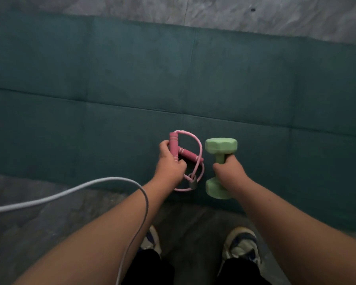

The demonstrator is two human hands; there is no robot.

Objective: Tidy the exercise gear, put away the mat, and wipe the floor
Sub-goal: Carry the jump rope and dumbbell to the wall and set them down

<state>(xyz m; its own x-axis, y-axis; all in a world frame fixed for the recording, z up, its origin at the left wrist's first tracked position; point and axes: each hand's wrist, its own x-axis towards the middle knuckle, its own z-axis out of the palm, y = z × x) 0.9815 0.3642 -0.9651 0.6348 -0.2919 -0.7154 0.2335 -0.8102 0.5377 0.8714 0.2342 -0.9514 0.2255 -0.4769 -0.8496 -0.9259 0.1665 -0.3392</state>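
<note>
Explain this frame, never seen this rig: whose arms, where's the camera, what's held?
No robot here: a person wears one wide-angle camera on the head, looking down at their own arms, so this is the only view. The left hand grips a pink jump rope by its handles, cord bunched in loops. The right hand grips a green dumbbell by its bar. Under both lies a teal mat, spread flat on a grey floor. The shoes stand at the mat's near edge. A white cable crosses the left arm; where it goes is out of view.
</note>
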